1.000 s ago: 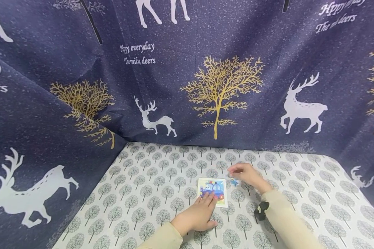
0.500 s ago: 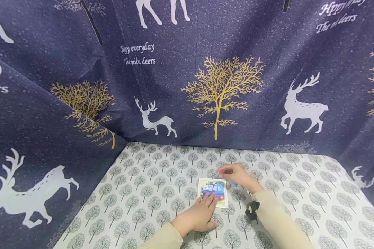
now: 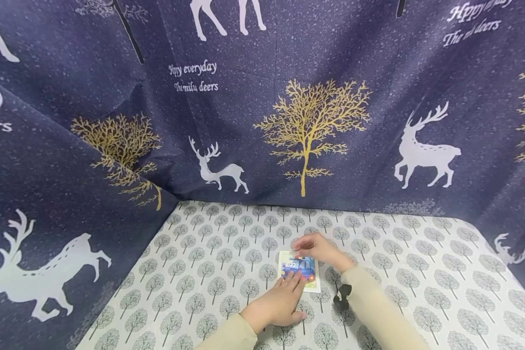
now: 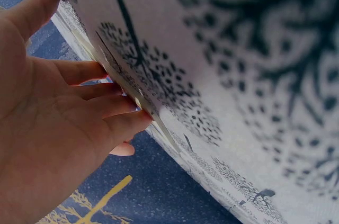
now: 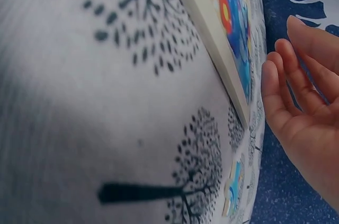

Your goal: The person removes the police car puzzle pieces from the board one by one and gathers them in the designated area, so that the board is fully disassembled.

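Observation:
A small picture puzzle board (image 3: 288, 257) in a pale frame shows a blue cartoon car. My left hand (image 3: 276, 302) lies on its lower part, fingers extended and thumb spread to the side. In the left wrist view, the fingertips (image 4: 139, 119) press along the board's thin edge. My right hand (image 3: 318, 249) is over the board's top edge, covering the upper part of the picture. From the right wrist, its fingers (image 5: 271, 83) look gently bent, with no piece showing among them. A small blue puzzle piece (image 5: 233, 189) lies on the cloth beside the board.
A white cloth (image 3: 227, 282) printed with grey trees covers the table. Behind and to the left hangs a dark blue curtain (image 3: 253, 121) with deer and golden trees. A black wrist strap (image 3: 342, 297) sits on the right sleeve.
My right hand has moved left from beside the board, near the loose blue piece, to over its top edge. The left hand has stayed in place on the board.

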The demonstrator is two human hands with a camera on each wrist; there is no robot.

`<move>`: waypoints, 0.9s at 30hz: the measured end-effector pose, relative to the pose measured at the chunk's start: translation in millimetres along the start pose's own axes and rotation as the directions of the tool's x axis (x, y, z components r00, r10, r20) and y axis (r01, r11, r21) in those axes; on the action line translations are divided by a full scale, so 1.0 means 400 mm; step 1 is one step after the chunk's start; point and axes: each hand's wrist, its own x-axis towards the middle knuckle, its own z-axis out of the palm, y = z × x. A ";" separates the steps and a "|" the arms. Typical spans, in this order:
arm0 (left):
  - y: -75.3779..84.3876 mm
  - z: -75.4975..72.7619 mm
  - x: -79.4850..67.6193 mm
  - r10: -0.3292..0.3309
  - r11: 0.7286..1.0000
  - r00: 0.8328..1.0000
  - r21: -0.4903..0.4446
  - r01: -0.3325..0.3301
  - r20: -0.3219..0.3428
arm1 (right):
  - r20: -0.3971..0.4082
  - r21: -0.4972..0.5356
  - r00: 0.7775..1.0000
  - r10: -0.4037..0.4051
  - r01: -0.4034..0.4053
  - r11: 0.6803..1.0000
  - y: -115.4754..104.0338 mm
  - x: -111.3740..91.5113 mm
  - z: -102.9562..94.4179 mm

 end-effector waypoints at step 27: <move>-0.002 0.001 0.001 0.004 1.000 1.000 0.001 -0.004 0.017 | 0.088 -0.101 0.996 0.015 -0.006 0.995 -0.012 0.008 0.023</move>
